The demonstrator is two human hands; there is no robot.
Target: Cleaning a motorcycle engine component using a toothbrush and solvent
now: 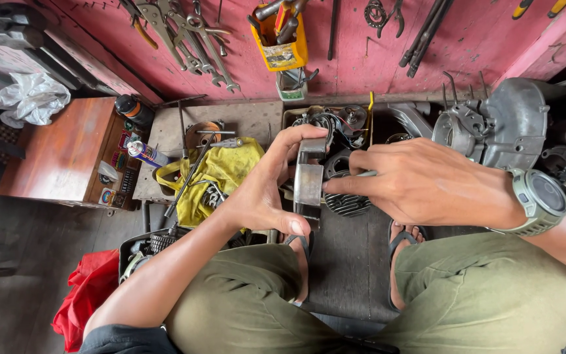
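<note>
Metal engine part (308,178), a grey block with a flat face, is held up over the wooden floor (352,262) between the two knees, in front of the pink tool wall. The left hand (263,190) carries it: the thumb reaches over the top end and the other fingers are closed around its side, so this hand is clamped on the part. The right hand (420,180) comes from the other side with the fingers together, pinching a thin grey tool or rod (365,174) whose tip touches the right edge of the part; I cannot tell what kind of tool it is.

To do this step well, I think the left hand must keep the part still and turned so that the working edge faces the eyes. The right hand should press lightly and with control, because a slip may send the tip toward the left thumb. Below lies a finned cylinder (346,204), and a yellow cloth (221,172) is just beside it on the left; a dropped small piece could hide there.
</note>
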